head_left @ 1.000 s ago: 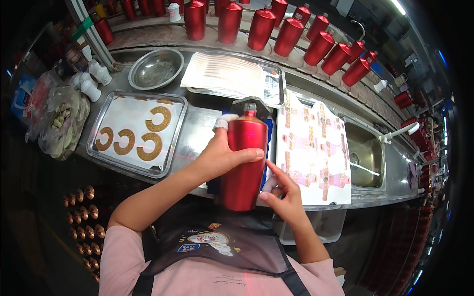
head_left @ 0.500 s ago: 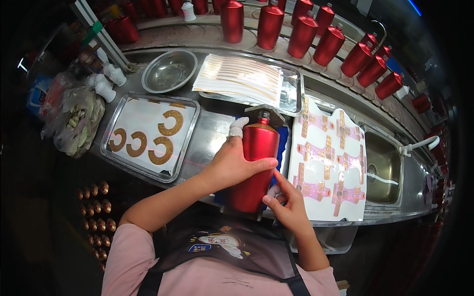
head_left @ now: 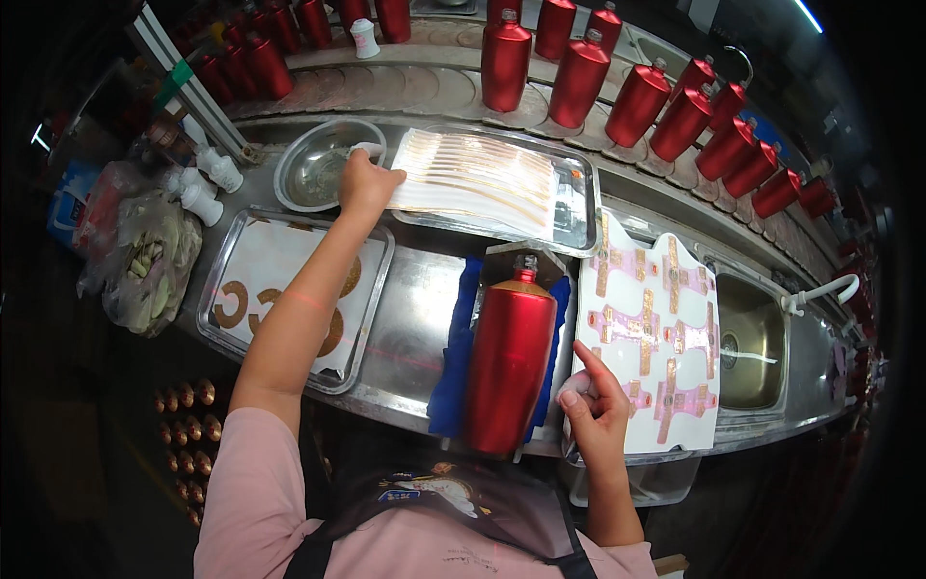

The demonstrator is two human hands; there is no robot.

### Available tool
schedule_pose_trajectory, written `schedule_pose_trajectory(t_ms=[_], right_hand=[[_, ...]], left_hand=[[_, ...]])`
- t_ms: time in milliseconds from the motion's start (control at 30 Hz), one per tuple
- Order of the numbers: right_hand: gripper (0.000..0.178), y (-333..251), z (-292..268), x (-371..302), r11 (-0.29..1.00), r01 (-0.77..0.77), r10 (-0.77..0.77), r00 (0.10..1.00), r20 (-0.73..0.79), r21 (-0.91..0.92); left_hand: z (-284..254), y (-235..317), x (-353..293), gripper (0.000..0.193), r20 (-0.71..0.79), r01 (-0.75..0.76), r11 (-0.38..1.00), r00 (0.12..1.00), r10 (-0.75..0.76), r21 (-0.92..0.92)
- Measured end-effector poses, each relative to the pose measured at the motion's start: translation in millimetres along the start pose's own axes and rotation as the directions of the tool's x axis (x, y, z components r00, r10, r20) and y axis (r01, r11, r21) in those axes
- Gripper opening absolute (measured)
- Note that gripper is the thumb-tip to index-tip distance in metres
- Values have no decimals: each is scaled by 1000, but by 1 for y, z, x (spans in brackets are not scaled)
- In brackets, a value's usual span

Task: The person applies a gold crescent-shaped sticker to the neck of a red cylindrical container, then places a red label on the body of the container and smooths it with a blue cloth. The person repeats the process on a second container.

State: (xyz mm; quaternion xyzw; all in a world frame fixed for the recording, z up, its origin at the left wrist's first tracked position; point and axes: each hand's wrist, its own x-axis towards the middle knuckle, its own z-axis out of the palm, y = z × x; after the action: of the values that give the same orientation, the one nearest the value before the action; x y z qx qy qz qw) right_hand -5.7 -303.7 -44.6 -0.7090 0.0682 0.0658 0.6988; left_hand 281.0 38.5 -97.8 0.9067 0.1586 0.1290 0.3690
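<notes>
My left hand [head_left: 367, 186] reaches over the right rim of a metal bowl [head_left: 307, 201], thumb stretched sideways over a sheet of gold strips [head_left: 473, 174]. White covering shows on its fingers, which are partly hidden. In front of me a red metallic bottle [head_left: 511, 362] rests in a holder lined with blue cloth [head_left: 449, 381], its neck pointing away. Just right of the bottle is my right hand [head_left: 600, 417], index finger extended, thumb near a white-covered finger; nothing is visibly held. Beside it lies a sheet of pink and gold labels [head_left: 644, 333].
A tray [head_left: 384, 275] at left carries gold C-shaped labels, partly behind my forearm. Red bottles [head_left: 579, 82] stand along a curved conveyor [head_left: 424, 87] at the back. A sink [head_left: 752, 338] with a white tap is at right; a plastic bag [head_left: 145, 261] lies far left.
My left hand has let go of the bottle and moved far left to the bowl. The right hand has come off the bottle, slightly right. The bottle now rests in the holder.
</notes>
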Motion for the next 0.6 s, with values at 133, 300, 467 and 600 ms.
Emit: schedule_pose_trajectory(t_ms=[133,300,467,600], right_hand=[[61,-1,1,2,999,-47,46,998,-43,-21],[57,-15,0,12,998,27,-31,998,-57,-64],[55,-66,8,77,919,331,-355,931,-81,-214],[58,-102,4,125,950,248,-219,963,158,-188]], left_hand=[[-8,4,-3,43,-57,-75,994,995,80,85],[-22,38,-21,25,-73,-278,941,952,296,193],[-29,132,-75,31,198,-551,812,789,582,-192],[-43,197,-132,45,234,-604,576,551,801,-551]])
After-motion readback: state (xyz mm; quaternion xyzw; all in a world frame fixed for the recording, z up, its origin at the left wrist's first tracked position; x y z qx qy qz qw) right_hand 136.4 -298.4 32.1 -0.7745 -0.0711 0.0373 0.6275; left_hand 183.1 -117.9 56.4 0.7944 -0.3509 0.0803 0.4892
